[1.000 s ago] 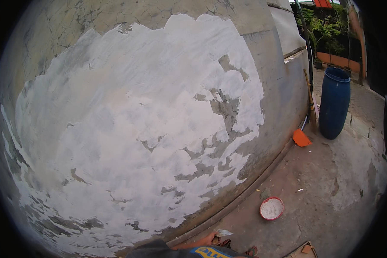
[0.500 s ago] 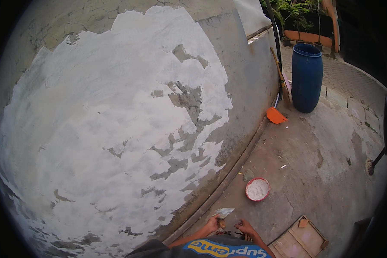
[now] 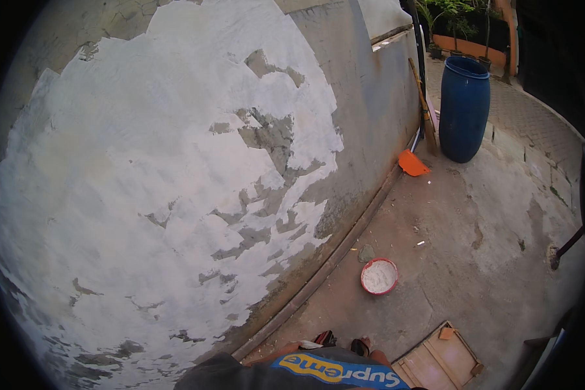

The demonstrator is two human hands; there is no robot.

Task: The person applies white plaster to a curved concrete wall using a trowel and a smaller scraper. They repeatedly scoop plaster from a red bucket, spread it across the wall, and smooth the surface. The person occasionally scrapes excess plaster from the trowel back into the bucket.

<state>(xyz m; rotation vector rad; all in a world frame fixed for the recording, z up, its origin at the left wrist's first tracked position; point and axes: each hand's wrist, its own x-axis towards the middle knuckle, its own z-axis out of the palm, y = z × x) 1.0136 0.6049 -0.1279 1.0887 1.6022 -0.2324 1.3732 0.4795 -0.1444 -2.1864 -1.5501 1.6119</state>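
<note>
Hands are mostly hidden by the dark shirt (image 3: 214, 374), can't tell what they're gripping. Looks mid skim-coat: patchy wall (image 3: 136, 169) around 10 o'clock from the shirt, red bowl (image 3: 377, 294) of white paste (image 3: 379, 275) at 1. Next move probably calls for a fresh scoop.

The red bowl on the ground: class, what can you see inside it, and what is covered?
The red bowl holds whitish material; whether powder or paste cannot be told. It covers the bowl's bottom, so anything beneath it is hidden.

conc. floor (image 3: 458, 273) w/ red bowl (image 3: 379, 276), blue drum (image 3: 465, 114)
</note>
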